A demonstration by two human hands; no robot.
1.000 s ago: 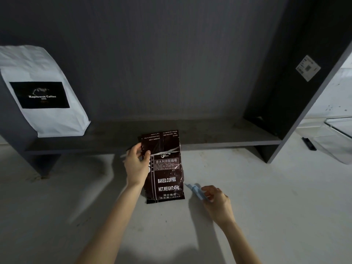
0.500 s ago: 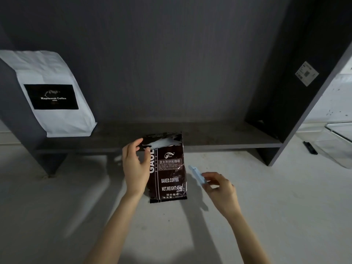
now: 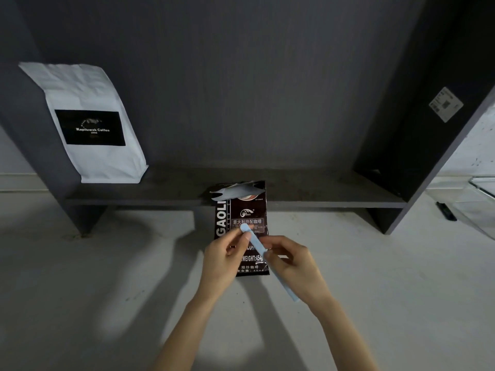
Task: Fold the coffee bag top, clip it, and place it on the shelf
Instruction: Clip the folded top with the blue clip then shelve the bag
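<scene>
A dark brown coffee bag [image 3: 242, 210] stands upright on the pale floor just in front of the shelf [image 3: 308, 195], its torn top open and showing silver lining. Neither hand touches the bag now. In front of it, both hands hold a long light-blue clip [image 3: 254, 242]. My left hand [image 3: 223, 259] pinches the clip's upper end between thumb and fingers. My right hand [image 3: 294, 261] grips its middle, and the lower end sticks out past my right wrist.
A white coffee bag [image 3: 91, 124] with a black label leans at the shelf's left end. Dark side panels [image 3: 417, 135] frame the shelf unit, with a sticker on the right one. A clear container [image 3: 479, 202] and a small black object [image 3: 446, 214] lie at far right.
My left hand has let go of the coffee bag and moved down to grasp the clip's upper end. My right hand brought the clip left, in front of the bag.
</scene>
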